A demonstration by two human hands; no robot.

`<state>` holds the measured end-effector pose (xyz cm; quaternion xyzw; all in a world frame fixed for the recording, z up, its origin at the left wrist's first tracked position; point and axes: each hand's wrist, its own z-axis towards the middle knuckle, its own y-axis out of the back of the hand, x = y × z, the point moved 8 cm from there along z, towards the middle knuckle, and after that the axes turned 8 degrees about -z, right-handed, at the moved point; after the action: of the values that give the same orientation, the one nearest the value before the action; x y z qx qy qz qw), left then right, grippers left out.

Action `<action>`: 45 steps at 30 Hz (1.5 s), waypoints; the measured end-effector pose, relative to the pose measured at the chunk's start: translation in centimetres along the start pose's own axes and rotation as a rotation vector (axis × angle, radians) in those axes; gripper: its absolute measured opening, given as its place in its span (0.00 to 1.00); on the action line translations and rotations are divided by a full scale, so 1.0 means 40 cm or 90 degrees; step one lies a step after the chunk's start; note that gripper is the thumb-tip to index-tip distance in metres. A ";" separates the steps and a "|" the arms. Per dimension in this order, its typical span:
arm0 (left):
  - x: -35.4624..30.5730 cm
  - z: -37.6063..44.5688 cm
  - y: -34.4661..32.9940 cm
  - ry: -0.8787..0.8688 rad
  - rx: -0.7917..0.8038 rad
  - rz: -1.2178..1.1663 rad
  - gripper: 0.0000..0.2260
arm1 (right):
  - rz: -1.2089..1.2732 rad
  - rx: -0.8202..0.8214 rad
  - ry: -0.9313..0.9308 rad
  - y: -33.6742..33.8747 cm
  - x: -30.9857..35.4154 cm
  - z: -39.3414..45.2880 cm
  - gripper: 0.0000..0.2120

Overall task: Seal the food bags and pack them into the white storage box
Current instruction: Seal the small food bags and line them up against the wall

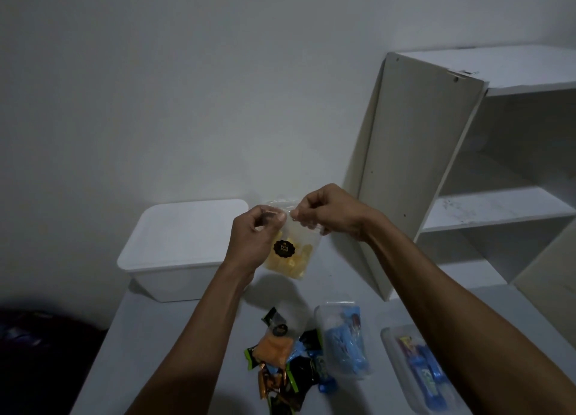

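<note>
I hold a clear food bag (293, 255) of yellow pieces with a round black label up above the table. My left hand (254, 237) pinches its top edge on the left, and my right hand (330, 212) pinches the top edge on the right. The white storage box (180, 246) stands behind and to the left of the bag, its lid closed. On the table below lie a bag with orange contents (274, 347), a clear bag of blue packets (343, 343) and another clear bag of colourful packets (417, 368).
A white open shelf unit (467, 171) stands at the right on the table. Dark wrapped sweets (290, 380) lie scattered at the near edge. A dark object (37, 352) sits low at the left, beside the table (149, 336).
</note>
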<state>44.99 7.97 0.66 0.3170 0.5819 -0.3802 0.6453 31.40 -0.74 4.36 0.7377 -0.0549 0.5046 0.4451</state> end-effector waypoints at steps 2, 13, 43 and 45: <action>-0.001 -0.005 0.015 -0.013 -0.081 0.032 0.11 | 0.034 -0.046 -0.009 0.001 -0.012 0.006 0.10; -0.020 -0.019 0.009 0.080 -0.143 0.014 0.10 | 0.063 -0.131 -0.050 -0.055 -0.036 0.012 0.11; 0.058 -0.016 0.018 0.140 -0.085 0.075 0.11 | 0.175 -0.190 -0.069 -0.134 -0.095 -0.006 0.11; 0.062 -0.019 0.011 0.130 -0.077 0.070 0.13 | 0.148 -0.181 -0.067 -0.134 -0.100 -0.010 0.12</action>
<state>45.06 8.54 -1.90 0.3462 0.6480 -0.2739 0.6206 32.01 1.28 -2.01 0.6816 -0.2333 0.5005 0.4800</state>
